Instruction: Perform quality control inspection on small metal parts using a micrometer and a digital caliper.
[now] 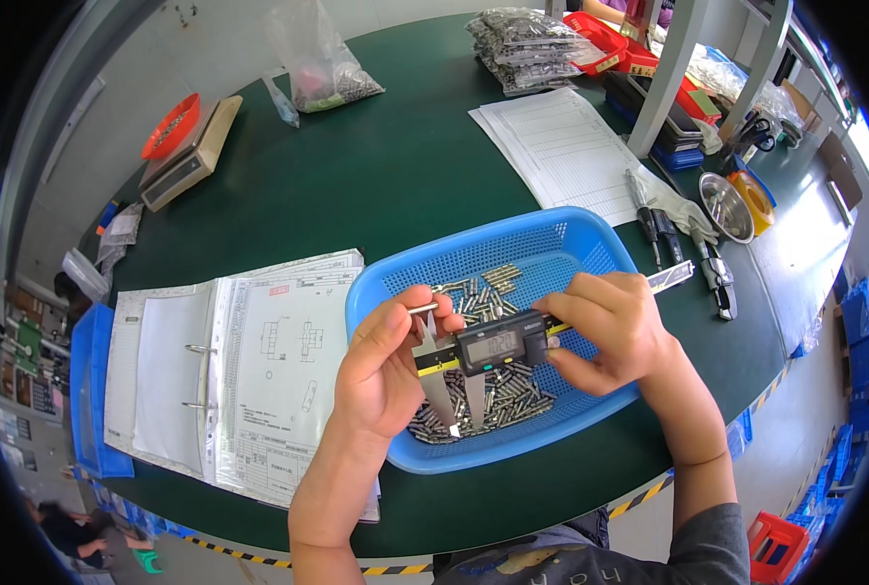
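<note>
My left hand [378, 370] pinches a small metal pin [423, 308] between thumb and fingers, close to the small upper jaws of a digital caliper [503, 345]. Whether pin and jaws touch, I cannot tell. My right hand [610, 327] grips the caliper by its slider, thumb below and fingers above the beam. The caliper's long lower jaws point downward, a little apart, and its beam reaches out to the right. Beneath both hands a blue perforated basket [395, 268] holds many loose metal pins [517, 395], partly hidden by the caliper and hands.
Left of the basket lies an open ring binder [283, 366] with drawings, beside a blue tray [88, 390]. Farther off stand a scale [193, 156] with an orange dish, bagged parts [527, 49] and paper sheets [561, 151]. At right are a metal bowl [726, 207] and another caliper [715, 283].
</note>
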Demonstrator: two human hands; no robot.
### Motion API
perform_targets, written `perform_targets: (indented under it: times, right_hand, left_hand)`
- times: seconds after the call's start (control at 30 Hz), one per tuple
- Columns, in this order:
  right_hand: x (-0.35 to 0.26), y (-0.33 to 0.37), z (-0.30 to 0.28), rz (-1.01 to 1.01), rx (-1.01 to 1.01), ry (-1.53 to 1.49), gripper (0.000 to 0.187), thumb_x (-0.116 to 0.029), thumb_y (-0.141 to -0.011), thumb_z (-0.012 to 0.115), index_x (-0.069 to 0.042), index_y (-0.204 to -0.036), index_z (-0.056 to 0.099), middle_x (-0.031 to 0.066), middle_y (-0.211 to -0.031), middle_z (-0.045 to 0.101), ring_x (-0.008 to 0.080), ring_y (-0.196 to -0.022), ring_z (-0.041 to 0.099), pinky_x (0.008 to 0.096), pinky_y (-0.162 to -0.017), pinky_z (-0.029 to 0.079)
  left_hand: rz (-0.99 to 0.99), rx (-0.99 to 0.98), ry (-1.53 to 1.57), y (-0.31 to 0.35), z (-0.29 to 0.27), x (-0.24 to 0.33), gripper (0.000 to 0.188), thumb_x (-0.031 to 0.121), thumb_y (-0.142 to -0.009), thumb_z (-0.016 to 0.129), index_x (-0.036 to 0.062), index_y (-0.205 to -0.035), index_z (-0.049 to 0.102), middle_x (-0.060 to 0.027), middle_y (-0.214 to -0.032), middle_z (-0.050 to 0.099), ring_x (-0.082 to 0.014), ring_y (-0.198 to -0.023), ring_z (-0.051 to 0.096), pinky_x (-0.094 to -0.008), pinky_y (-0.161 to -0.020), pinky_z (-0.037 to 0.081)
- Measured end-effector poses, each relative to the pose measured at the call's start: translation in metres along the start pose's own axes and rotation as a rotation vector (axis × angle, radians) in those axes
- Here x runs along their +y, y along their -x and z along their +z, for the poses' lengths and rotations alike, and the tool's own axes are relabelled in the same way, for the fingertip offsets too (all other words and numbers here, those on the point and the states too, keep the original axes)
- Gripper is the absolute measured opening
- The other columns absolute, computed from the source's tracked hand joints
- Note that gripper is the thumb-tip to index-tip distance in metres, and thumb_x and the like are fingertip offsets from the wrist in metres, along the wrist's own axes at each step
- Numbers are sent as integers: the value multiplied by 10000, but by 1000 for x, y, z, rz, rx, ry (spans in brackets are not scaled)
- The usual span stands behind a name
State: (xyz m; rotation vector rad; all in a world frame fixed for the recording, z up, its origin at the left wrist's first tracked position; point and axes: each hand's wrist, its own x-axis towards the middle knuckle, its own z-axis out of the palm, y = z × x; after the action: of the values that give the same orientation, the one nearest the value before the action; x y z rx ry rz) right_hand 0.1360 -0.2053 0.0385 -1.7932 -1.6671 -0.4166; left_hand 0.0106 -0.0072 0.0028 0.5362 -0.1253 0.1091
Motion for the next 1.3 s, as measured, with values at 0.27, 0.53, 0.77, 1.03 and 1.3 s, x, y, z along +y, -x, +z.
perform_targets:
  times: [0.27,0.53,0.77,1.03,1.3]
  right_hand:
    - [1,2,0,15,-33,7,302,-181,-576,643,-16,-816,563,53,-637,469,206,-456,476,294,-398,373]
    - [-1,1,1,9,-17,-6,301,-184,-588,654,-21,-824,563,48,-634,471,203,-458,482,292,-395,372]
    - [3,1,5,31,-15,16,360,-240,-608,679,-31,-882,576,38,-635,474,195,-452,482,287,-394,371]
    - [-1,-1,-1,153,-32,-3,498,-333,-551,712,-34,-927,581,49,-655,490,216,-472,492,294,-415,372]
    - [3,-1,4,169,-39,-19,451,-311,-557,711,-47,-899,579,49,-649,486,224,-478,493,306,-417,370]
  left_hand:
    - [-24,89,-17,-1,9,2,320,189,-858,415,-2,-1094,516,-124,-1016,560,-236,-933,540,-346,-839,435]
    - [-41,140,-20,1,9,4,331,204,-838,434,-4,-1079,524,-127,-984,573,-243,-918,542,-351,-839,427]
    - [-18,258,-90,-1,9,5,344,223,-788,482,-10,-1031,552,-120,-949,577,-251,-885,545,-350,-820,428]
    - [-31,288,-110,-2,15,4,348,224,-775,495,-16,-1020,552,-123,-939,569,-253,-886,542,-350,-821,426]
    - [-34,267,-98,0,14,4,273,156,-798,501,-3,-1014,549,-113,-959,562,-230,-913,539,-336,-832,424]
